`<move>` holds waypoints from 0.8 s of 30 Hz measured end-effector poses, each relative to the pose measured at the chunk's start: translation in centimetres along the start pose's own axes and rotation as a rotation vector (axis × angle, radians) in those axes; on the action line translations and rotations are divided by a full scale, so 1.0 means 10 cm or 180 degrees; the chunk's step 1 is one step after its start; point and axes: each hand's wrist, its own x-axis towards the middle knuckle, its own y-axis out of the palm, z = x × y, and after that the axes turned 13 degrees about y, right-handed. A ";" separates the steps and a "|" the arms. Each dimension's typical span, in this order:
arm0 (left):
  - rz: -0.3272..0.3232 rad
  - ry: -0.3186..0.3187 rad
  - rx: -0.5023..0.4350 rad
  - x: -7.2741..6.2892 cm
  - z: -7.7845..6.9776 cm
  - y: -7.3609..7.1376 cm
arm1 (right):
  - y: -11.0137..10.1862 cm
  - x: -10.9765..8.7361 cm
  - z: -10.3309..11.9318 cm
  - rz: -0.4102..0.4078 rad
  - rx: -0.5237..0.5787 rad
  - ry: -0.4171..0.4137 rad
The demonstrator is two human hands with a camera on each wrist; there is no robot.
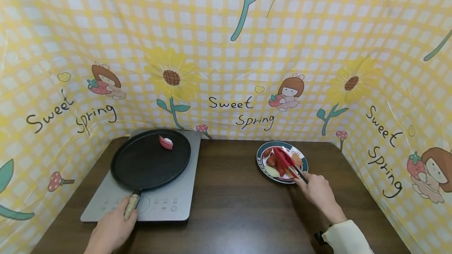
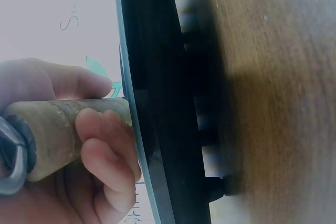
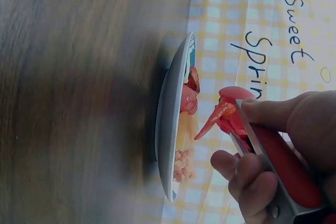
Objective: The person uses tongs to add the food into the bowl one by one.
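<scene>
Black and round, a shallow pan (image 1: 150,164) sits on a silver-grey flat cooker (image 1: 178,197) at the left of the dark wooden worktop (image 1: 229,195). Near the pan's far rim, right of its middle, lies a small pink-and-white piece (image 1: 166,143). The person's left hand (image 1: 113,222) grasps the pan's mottled tan handle (image 1: 132,206), thumb along one side and fingers curled round the other, above the cooker's front edge; the left wrist view shows a metal ring (image 2: 17,163) at the handle's end.

Over to the right, the right hand (image 1: 318,192) grips a pair of tongs (image 1: 300,173) with red tips and red grip panels, thumb on one arm and fingers on the other. Between the tips is a pointed red-orange piece (image 3: 218,119), held above a round plate (image 1: 260,166) with a dark patterned rim. On the plate lie brown pieces (image 1: 271,160), a pale greenish slice (image 1: 272,171) and, clearest from the right wrist, a crumbly pinkish heap (image 3: 184,166).

A cream sleeve (image 1: 347,238) covers the right forearm. Yellow-and-white checked cloth (image 1: 226,62), printed with sunflowers and "Sweet Spring", rises behind and on both sides of the worktop.
</scene>
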 end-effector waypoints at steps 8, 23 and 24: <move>0.0044 -0.0017 -0.0014 0.00 0.00 0.00 | -0.01 -0.01 0.02 0.0034 -0.0011 0.0035; -0.0003 -0.0022 -0.0022 -0.01 0.01 0.01 | 0.00 0.02 0.07 0.0931 0.1024 0.0739; -0.0006 -0.0016 -0.0027 -0.01 0.01 0.01 | 0.00 0.02 0.07 0.1045 0.1171 0.0840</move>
